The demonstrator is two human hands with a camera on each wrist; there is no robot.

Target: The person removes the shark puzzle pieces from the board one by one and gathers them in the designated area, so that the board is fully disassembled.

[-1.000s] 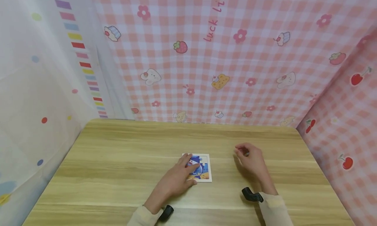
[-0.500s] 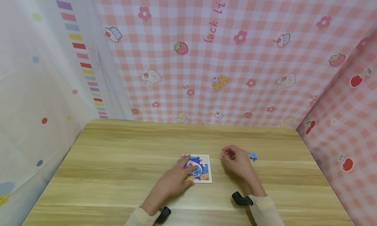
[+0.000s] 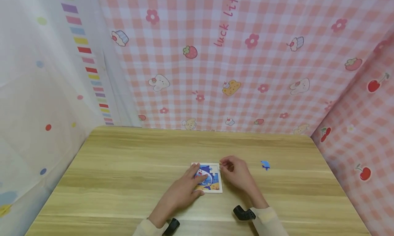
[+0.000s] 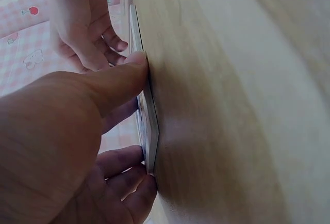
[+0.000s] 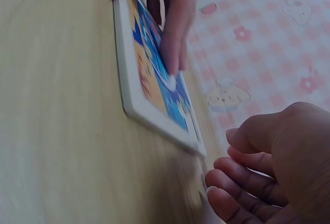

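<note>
We work on a wooden desk, with a pink checked cloth hung behind it and to the right.

The puzzle lies flat near the middle of the desk, a white-framed board with a mostly blue picture. The right wrist view shows its frame as a thin raised rim.

Our left hand rests on the puzzle with straight fingers laid across the picture and the thumb at the near edge. We judge this the correct hold: flat pressure keeps the board from sliding. Keep the fingers clear of the top right corner.

Our right hand hovers at the puzzle's right edge, near that corner, fingers curled inward. Whether a piece sits between fingertips and thumb we cannot tell; no view shows one.

A loose blue piece lies on the desk to the right, well apart from the puzzle.

To seat a piece well, we advise lowering it level, matching its outline to the gap, and pressing straight down. Forcing it tilted could lift neighbouring pieces.
</note>
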